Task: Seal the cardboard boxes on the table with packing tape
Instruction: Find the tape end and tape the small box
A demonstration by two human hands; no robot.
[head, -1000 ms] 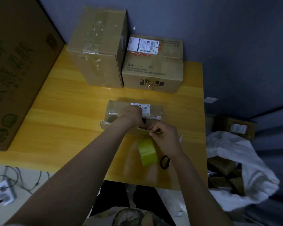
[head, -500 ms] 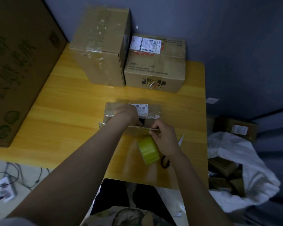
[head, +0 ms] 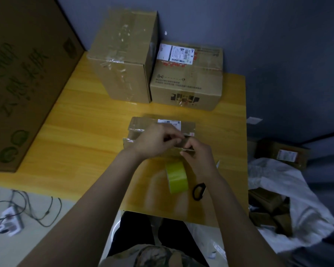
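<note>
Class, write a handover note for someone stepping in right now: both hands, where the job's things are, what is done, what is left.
Hands: left hand and right hand both pinch the top flaps of the small box, mid-table.
Tools: yellow tape roll lies on the table near the right wrist, scissors beside it; neither is held.
Done: tall box and labelled box at the back show tape.
Left: tape the small box shut.
</note>
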